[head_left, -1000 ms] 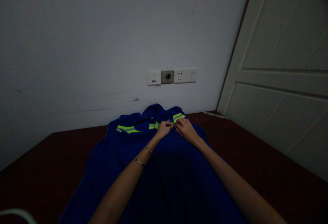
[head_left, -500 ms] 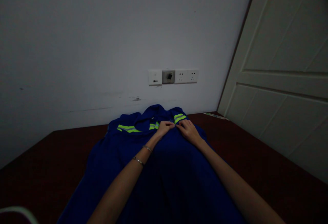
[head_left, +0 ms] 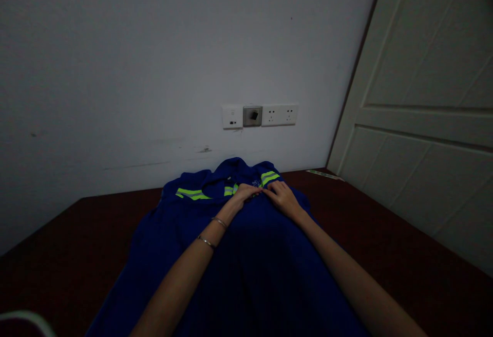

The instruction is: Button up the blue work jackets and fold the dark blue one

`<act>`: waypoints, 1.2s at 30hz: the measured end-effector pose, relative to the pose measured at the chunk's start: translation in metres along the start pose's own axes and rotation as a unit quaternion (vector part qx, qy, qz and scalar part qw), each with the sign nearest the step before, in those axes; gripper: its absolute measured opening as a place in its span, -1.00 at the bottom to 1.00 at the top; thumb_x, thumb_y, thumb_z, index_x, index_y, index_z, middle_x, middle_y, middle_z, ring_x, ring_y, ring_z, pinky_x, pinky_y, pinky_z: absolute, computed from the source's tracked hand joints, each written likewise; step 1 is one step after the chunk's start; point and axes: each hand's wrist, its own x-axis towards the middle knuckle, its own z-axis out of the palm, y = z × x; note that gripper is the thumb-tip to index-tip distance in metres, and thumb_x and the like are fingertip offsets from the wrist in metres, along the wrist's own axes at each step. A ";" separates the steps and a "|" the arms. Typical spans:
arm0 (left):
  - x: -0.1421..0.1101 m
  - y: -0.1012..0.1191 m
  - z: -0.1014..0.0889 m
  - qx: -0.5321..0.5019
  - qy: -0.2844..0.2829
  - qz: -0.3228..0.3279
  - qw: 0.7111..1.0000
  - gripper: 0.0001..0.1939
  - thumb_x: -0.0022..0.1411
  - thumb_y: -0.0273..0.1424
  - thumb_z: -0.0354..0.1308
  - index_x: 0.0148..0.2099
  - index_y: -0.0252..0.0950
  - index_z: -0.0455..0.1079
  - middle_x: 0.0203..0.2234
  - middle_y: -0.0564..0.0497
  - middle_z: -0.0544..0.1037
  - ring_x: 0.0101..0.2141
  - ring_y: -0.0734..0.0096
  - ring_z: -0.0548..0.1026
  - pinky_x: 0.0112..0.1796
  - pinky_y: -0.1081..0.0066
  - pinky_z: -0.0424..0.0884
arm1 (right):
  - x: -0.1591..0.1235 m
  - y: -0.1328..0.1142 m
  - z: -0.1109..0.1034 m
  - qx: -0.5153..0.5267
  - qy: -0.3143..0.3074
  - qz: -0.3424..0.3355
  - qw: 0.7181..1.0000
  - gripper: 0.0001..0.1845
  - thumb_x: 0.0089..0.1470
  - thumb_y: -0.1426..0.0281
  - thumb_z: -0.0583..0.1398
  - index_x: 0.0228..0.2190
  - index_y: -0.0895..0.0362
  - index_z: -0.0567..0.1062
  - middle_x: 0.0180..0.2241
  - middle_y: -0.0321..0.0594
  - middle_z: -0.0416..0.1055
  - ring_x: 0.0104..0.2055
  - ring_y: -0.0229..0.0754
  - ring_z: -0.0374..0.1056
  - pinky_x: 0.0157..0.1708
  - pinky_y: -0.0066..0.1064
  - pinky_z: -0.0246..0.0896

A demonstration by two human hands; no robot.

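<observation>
A blue work jacket (head_left: pixel 269 244) with yellow-green and grey reflective strips lies spread on a dark red surface, its collar end toward the wall. My left hand (head_left: pixel 246 192), below two bracelets on the wrist, pinches the jacket's front near the chest strip. Close beside it, my right hand (head_left: pixel 283 197) is also closed at the same spot, its fingertips meeting those of the left. Some small pale lettering shows on the cloth just beyond the fingers. What exactly lies between the fingertips is too small and dark to make out.
Behind the jacket rises a white wall with a row of sockets (head_left: pixel 279 115) and a grey switch plate (head_left: pixel 252 116). A pale panelled door (head_left: pixel 423 121) stands at the right. A thin printed strip (head_left: pixel 324 174) lies near the door's foot. The dark red surface (head_left: pixel 77 244) extends to both sides.
My left hand has turned slightly and lowered, its fingers reaching a little further right. The right fingertips have shifted slightly left toward it. The jacket stays in place.
</observation>
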 end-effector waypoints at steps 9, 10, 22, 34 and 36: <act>0.003 0.000 0.000 -0.075 -0.028 -0.056 0.995 -0.81 -0.07 -0.45 0.21 -0.64 -0.39 0.34 -0.78 0.14 0.29 -0.71 0.65 0.18 -0.63 0.53 0.04 | 0.004 -0.001 -0.001 0.027 -0.001 0.035 0.999 -0.76 0.15 0.38 0.01 -0.27 0.09 0.47 -0.34 -0.14 0.31 -0.28 -0.15 0.17 -0.34 -0.35 0.01; 0.004 -0.001 0.000 -0.078 -0.028 -0.056 0.995 -0.81 -0.08 -0.45 0.22 -0.65 -0.39 0.34 -0.79 0.15 0.29 -0.71 0.65 0.18 -0.63 0.53 0.04 | 0.004 -0.001 -0.001 0.033 0.000 0.048 0.998 -0.77 0.14 0.35 0.03 -0.27 0.11 0.46 -0.33 -0.13 0.31 -0.27 -0.14 0.18 -0.33 -0.35 0.03; 0.009 -0.008 -0.001 -0.052 -0.037 -0.027 0.998 -0.92 -0.08 -0.46 0.20 -0.55 -0.36 0.43 -0.79 0.16 0.27 -0.72 0.64 0.15 -0.66 0.54 0.03 | 0.000 0.002 0.004 0.091 0.001 0.101 0.991 -0.74 0.10 0.28 0.08 -0.21 0.09 0.46 -0.25 -0.10 0.30 -0.20 -0.14 0.23 -0.29 -0.33 0.16; 0.006 -0.008 0.005 0.042 -0.004 0.139 0.989 -0.90 -0.04 -0.54 0.14 -0.45 -0.39 0.48 -0.59 0.07 0.50 -0.53 0.55 0.37 -0.43 0.54 0.28 | -0.002 0.002 0.012 0.122 0.014 0.115 0.986 -0.77 0.10 0.29 0.08 -0.29 0.11 0.48 -0.27 -0.12 0.30 -0.24 -0.16 0.25 -0.30 -0.32 0.20; 0.005 -0.003 0.003 0.084 0.005 0.165 0.983 -0.89 -0.03 -0.51 0.13 -0.44 -0.40 0.49 -0.55 0.03 0.52 -0.49 0.50 0.40 -0.40 0.52 0.30 | -0.003 0.001 0.010 0.123 0.012 0.120 0.985 -0.78 0.09 0.30 0.08 -0.30 0.12 0.48 -0.27 -0.12 0.30 -0.24 -0.16 0.25 -0.28 -0.32 0.20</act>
